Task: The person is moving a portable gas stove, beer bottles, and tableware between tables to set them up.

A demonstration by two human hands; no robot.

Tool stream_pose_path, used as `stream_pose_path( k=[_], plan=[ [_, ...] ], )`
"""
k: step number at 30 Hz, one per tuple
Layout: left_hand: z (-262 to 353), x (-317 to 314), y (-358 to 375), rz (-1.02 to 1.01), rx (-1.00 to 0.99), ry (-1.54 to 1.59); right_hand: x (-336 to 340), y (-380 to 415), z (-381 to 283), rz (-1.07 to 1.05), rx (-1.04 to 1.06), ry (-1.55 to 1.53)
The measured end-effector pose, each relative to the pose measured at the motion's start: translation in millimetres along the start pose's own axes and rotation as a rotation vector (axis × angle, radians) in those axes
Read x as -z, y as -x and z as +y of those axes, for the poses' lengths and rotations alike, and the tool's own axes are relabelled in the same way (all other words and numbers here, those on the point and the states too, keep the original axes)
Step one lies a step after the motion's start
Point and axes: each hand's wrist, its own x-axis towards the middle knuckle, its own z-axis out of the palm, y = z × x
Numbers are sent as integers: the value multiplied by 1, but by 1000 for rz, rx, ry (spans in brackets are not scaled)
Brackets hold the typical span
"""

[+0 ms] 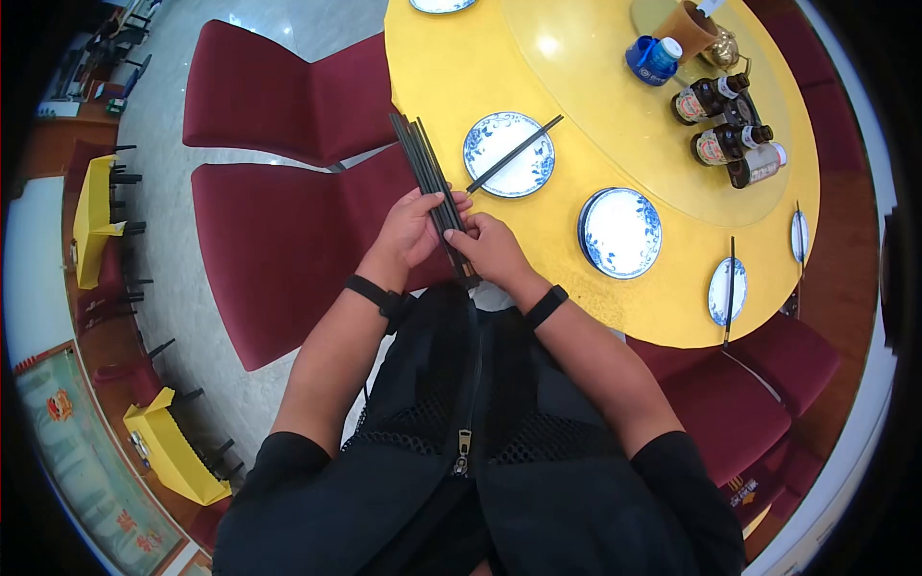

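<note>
A bundle of dark chopsticks (421, 158) is held in front of my body, beside the table's edge. My left hand (413, 223) wraps round the bundle with the thumb across it. Lower down, the fingers of my right hand (488, 248) pinch the same bundle. Just past my hands, a blue-patterned white plate (499, 136) sits on the yellow tablecloth (567, 278), with a pair of chopsticks (526, 146) laid slantwise over it. To its right is a small stack of similar plates (622, 233).
Farther right, a plate (720, 293) and another plate (798, 238) each have chopsticks across them. Brown bottles (713, 98), a blue-labelled container (654, 60) and a brown pot (688, 32) stand on the turntable (576, 86). Dark red chairs (264, 240) flank the table.
</note>
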Motion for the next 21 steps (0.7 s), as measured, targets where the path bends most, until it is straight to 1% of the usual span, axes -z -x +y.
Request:
stream_pose_path(
  k=[1,2,4,8,10,11,13,20,21],
  plan=[
    [0,-5,2,-9,-26,17,3,3,-5,-36,-73,89],
    [-1,-8,3,-9,-28,16,5,4,-3,-36,-70,89],
    [-2,-12,4,-15,-40,-11,8,5,1,-48,-51,-18],
    [-7,-17,7,21,-52,-22,14,12,0,-62,-73,-47],
    [-9,-17,8,24,-47,-27,15,18,-3,-99,-189,-224],
    [-10,-18,9,23,-51,-26,14,18,0,-100,-186,-221],
    [-12,-20,11,43,-49,-7,11,17,8,-98,-195,-339],
    [-12,-18,14,55,-69,45,10,25,3,-51,-192,-359],
    [-10,-20,16,120,-86,28,10,25,3,-18,-172,-419]
  ],
)
